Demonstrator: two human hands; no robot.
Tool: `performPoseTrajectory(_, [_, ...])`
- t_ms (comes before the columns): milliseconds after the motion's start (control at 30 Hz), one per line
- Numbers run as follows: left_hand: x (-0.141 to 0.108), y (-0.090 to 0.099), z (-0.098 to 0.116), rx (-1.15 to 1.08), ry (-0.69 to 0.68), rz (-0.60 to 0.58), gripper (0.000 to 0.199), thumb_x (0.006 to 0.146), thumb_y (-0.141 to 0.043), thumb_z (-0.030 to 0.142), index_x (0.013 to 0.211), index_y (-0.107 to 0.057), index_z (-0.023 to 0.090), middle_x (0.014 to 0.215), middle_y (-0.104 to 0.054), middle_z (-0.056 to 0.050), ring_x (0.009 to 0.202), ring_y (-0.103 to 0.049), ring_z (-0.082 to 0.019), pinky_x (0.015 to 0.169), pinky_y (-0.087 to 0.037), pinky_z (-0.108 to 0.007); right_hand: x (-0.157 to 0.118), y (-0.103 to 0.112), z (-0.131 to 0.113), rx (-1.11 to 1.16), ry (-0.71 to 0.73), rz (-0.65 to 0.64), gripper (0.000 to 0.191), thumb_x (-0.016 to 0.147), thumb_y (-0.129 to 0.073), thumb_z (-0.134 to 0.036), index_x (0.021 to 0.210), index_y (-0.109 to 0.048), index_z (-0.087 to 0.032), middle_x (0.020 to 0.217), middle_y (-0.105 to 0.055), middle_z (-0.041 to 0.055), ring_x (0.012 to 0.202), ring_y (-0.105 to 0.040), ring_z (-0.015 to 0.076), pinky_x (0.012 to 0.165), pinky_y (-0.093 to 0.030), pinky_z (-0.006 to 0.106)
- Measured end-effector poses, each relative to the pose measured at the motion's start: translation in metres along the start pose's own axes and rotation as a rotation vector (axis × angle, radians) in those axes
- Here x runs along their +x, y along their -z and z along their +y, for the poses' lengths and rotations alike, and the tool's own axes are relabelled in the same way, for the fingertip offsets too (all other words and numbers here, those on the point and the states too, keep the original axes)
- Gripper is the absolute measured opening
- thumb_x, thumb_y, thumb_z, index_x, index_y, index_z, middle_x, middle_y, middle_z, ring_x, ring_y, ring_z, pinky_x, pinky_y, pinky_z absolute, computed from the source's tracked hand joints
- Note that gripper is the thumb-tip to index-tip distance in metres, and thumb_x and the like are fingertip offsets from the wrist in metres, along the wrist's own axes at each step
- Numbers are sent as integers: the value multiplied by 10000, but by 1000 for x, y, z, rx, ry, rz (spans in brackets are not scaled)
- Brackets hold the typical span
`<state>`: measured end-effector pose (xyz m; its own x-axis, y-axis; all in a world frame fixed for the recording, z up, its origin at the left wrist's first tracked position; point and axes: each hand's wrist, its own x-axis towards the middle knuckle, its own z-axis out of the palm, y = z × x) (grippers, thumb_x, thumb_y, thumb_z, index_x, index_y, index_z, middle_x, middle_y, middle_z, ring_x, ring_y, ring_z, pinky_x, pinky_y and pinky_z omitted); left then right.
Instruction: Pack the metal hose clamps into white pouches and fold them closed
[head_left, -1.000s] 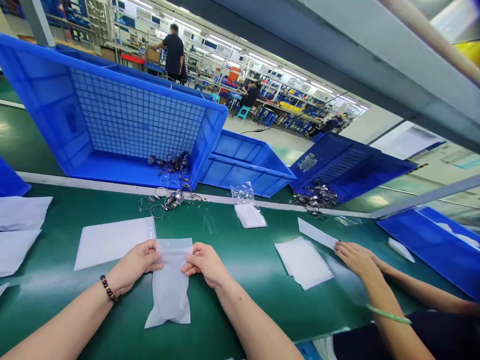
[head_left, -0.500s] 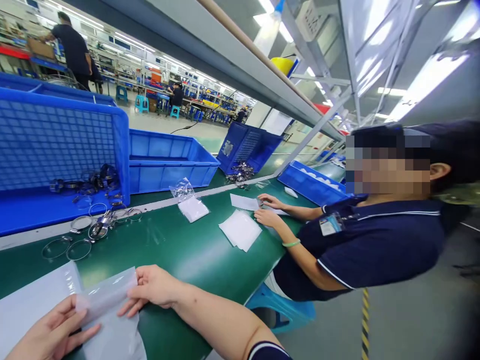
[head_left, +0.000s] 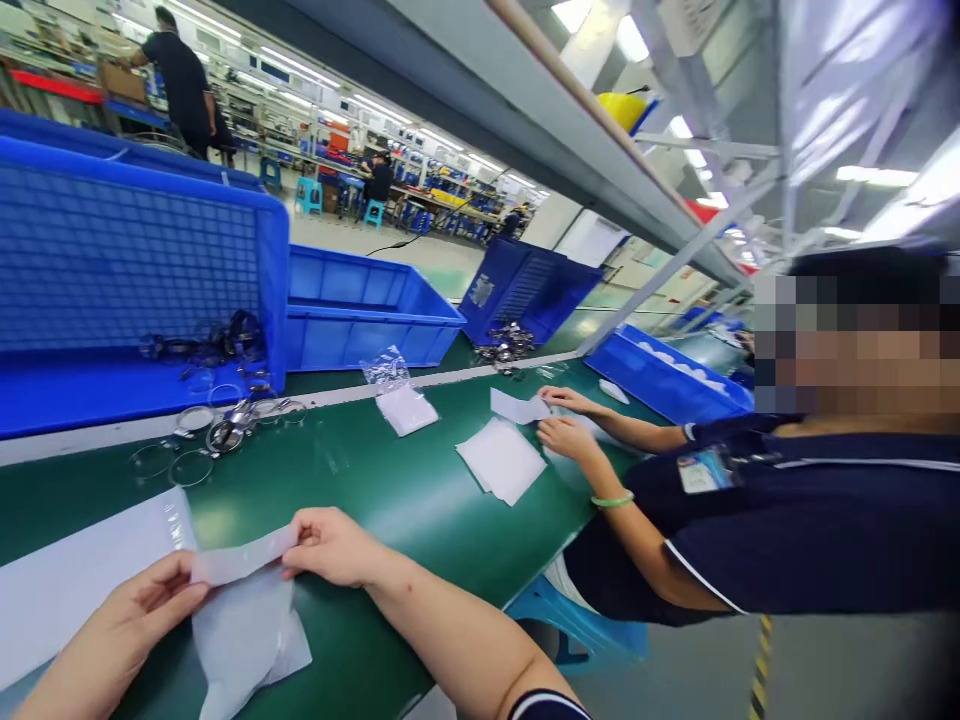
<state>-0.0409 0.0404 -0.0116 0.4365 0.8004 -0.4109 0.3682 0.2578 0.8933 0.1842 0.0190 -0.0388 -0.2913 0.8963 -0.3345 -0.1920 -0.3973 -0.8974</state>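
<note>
A translucent white plastic bag [head_left: 244,630] lies low over the green table, its top edge raised as a narrow flap. My left hand [head_left: 142,615] pinches the left end of this flap between thumb and fingers. At the flap's right end, my right hand [head_left: 330,545] is closed with thumb and fingertips on the plastic. The bag's body hangs below the flap toward me, bulging and creased; what is inside cannot be made out. Under and beside my left hand spreads a stack of flat white bags or sheets [head_left: 82,580].
Metal rings [head_left: 225,435] lie behind my hands, before a blue bin [head_left: 135,260]. A clear packet [head_left: 405,405] and a white stack [head_left: 501,460] sit farther right. A co-worker's hands [head_left: 566,420] handle a white strip there. A shelf beam [head_left: 450,90] crosses overhead.
The bag's top has gone from a broad sheet to a narrow folded strip between my hands. Both hands now pinch its ends. The view has shifted slightly left.
</note>
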Motion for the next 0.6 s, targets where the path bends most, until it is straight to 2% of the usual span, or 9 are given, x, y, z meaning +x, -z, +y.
performPoseTrajectory(100, [-14,2,15,34,-119,-166,225,782,-536,416,816,-598,202,973,-616,-36,935,-531,-220,839,-426,-304,-9,2,-4,-85,42,-39,393,534,-762,-389,726,-506,-161,688,-581,-28,617,-566,106,678,-455,288])
performPoseTrajectory(167, [-22,3,21,104,-178,-201,166,795,-513,331,733,-571,188,1024,-580,-35,911,-519,-195,808,-415,-279,-17,3,-10,-191,110,-94,252,633,-698,-304,751,-531,-158,839,-595,11,668,-563,107,670,-449,271])
performPoseTrajectory(267, [-30,2,25,304,-213,-196,108,777,-467,222,708,-542,187,1000,-535,-19,797,-490,-146,729,-399,-248,-26,7,-18,-518,247,-140,55,692,-594,-130,695,-543,-152,1044,-542,37,645,-504,66,612,-412,218])
performPoseTrajectory(400, [-36,0,26,499,-226,-194,98,731,-444,154,716,-534,190,897,-473,0,777,-459,-132,747,-379,-240,-34,11,-22,-778,279,-218,185,670,-494,2,717,-576,-157,1115,-446,25,614,-461,31,591,-396,188])
performPoseTrajectory(600, [-39,-1,26,604,-241,-265,160,689,-422,85,712,-543,187,858,-438,7,779,-463,-123,714,-370,-213,-39,9,-24,-954,274,-314,207,683,-471,5,727,-584,-161,1076,-426,16,596,-450,20,626,-406,189])
